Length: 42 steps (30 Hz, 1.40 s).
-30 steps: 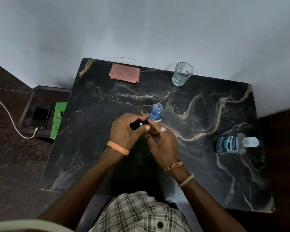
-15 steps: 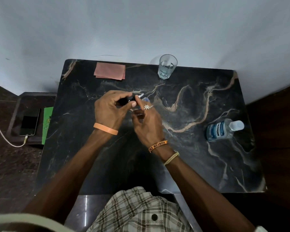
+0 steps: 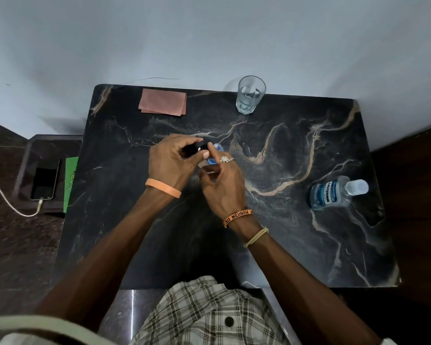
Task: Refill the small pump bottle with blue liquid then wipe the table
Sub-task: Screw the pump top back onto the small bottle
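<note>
We take the black, tan-veined marble table [image 3: 284,232] as the reference for all positions.

Left hand [image 3: 171,163]: over the table's middle, slightly toward the far edge. We see its thumb and fingers closed together, pinching the black plastic pump cap [image 3: 200,146]. The cap is held clear of the tabletop.

Right hand [image 3: 222,190]: just beside the left hand, fingertips touching it. Its fingers are curled round the small clear pump bottle [image 3: 217,147] of blue liquid. We see only patches of blue between and above the fingers. The pump cap sits right against the pump bottle's upper end. We cannot tell whether it is seated on the neck.

Other items:
- A folded pink cloth [image 3: 163,102] lies flat near the table's far-left corner.
- A clear faceted drinking glass [image 3: 250,98] stands at the table's far edge, right of the cloth, with some water in it.
- A large clear mouthwash bottle [image 3: 330,195] of pale blue liquid, blue-labelled and with a clear cap, rests near the table's right edge, well apart from both hands.
- A black phone [image 3: 45,179] on a white cable [image 3: 5,200] and a green booklet [image 3: 71,183] lie on a lower surface left of the table.
</note>
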Tool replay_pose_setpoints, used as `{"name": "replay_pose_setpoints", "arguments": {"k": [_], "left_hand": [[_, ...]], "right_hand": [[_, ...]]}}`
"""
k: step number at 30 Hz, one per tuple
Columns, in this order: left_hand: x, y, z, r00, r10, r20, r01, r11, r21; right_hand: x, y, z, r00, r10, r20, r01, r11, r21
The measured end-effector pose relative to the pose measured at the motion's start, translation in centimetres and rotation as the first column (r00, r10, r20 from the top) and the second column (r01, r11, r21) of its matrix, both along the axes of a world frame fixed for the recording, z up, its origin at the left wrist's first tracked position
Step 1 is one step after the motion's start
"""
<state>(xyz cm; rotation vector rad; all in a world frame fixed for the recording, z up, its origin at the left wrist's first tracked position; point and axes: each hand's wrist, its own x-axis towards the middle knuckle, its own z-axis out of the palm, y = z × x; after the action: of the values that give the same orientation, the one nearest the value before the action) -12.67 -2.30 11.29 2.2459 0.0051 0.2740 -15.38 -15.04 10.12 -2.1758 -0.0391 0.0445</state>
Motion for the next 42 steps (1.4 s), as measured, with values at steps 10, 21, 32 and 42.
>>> {"name": "replay_pose_setpoints", "arguments": {"k": [10, 21, 32, 42], "left_hand": [[4.4, -2.4, 0.0, 0.987, -0.021, -0.161, 0.025, 1.000, 0.019], [5.9, -3.3, -4.2, 0.940, -0.078, -0.333, 0.142, 0.975, 0.173], [5.3, -3.7, -5.5, 0.948, -0.052, -0.314, 0.064, 0.998, 0.028], [7.0, -4.3, -4.9, 0.931, -0.095, -0.353, 0.180, 0.959, 0.217]], "right_hand": [[3.8, -1.9, 0.2, 0.987, -0.094, -0.133, 0.109, 0.988, 0.114], [7.1, -4.9, -2.8, 0.962, -0.131, -0.240, 0.120, 0.991, -0.057], [7.3, -3.5, -6.0, 0.984, -0.084, -0.156, 0.058, 0.985, -0.163], [8.2, -2.2, -6.8, 0.951, -0.245, -0.190, 0.221, 0.965, -0.140]]}}
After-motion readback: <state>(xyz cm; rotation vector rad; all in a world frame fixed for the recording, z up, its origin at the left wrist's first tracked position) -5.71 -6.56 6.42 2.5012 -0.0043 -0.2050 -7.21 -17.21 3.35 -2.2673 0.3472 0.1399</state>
